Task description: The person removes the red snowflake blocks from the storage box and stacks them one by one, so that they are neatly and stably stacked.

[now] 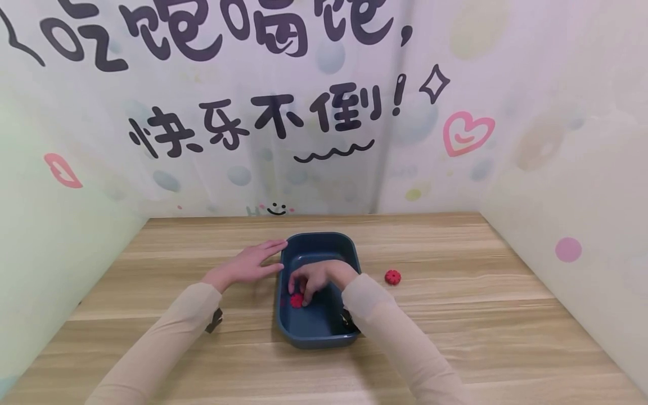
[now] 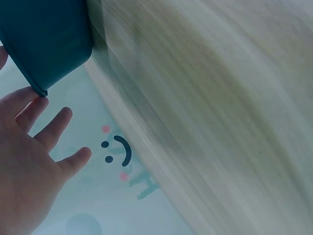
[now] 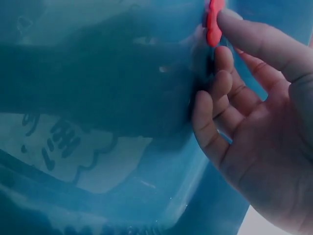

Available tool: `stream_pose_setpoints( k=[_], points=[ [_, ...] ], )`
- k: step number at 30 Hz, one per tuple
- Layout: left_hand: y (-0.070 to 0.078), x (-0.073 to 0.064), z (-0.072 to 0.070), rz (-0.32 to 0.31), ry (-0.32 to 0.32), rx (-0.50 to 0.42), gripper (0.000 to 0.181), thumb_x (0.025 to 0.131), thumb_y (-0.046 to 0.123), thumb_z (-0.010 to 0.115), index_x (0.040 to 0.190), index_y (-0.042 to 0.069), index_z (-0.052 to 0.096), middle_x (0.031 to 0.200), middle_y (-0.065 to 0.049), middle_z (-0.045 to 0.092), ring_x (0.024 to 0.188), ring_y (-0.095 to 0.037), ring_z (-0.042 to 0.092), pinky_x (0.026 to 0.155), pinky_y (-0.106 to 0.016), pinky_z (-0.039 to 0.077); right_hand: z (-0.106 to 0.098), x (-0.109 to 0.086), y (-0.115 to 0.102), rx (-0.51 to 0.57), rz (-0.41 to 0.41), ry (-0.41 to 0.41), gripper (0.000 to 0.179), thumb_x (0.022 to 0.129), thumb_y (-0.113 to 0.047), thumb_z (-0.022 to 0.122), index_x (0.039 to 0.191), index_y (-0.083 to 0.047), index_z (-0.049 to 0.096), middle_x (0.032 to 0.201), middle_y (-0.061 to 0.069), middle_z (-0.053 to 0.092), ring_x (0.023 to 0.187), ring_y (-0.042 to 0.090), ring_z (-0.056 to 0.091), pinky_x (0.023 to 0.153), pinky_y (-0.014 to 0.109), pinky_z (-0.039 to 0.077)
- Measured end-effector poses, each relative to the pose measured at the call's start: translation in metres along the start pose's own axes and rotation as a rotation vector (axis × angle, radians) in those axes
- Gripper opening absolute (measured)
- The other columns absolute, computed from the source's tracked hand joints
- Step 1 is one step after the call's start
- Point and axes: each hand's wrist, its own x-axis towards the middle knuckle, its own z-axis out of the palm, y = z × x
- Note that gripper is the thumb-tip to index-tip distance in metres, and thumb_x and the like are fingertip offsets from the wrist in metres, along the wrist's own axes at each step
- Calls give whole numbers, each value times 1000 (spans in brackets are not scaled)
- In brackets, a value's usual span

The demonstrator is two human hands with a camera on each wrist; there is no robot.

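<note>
A dark blue rectangular basin stands on the wooden table. My left hand is at its left side, fingers spread and fairly straight, fingertips against the rim; in the left wrist view the fingertips of this hand meet the basin's rim. My right hand reaches down inside the basin with bent fingers, holding a small red flower-shaped piece low by the left wall. In the right wrist view the thumb presses the red piece; the index fingertip is hidden behind the thumb.
A second red flower-shaped piece lies on the wooden table, to the right of the basin. A white backdrop with dark lettering rises behind the table, and pale side walls flank it.
</note>
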Motion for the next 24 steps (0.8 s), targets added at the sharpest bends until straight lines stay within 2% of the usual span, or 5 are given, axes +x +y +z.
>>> stream_pose_setpoints(
  k=[13, 24],
  points=[
    [0, 2, 1, -6, -17, -5, 56, 90, 32, 49, 134, 1, 35, 136, -16, 33, 121, -32, 32, 95, -46, 28, 6, 1, -4, -119, 36, 52, 26, 74, -17, 72, 93, -22, 56, 83, -2, 53, 76, 13, 48, 66, 26, 40],
    [-2, 2, 2, -9, -17, -11, 56, 90, 32, 49, 134, 1, 35, 136, -17, 33, 122, -32, 32, 96, -45, 27, 7, 3, -4, -105, 29, 124, 27, 71, -12, 74, 85, -17, 52, 81, -3, 54, 75, 13, 50, 66, 26, 42]
  ],
)
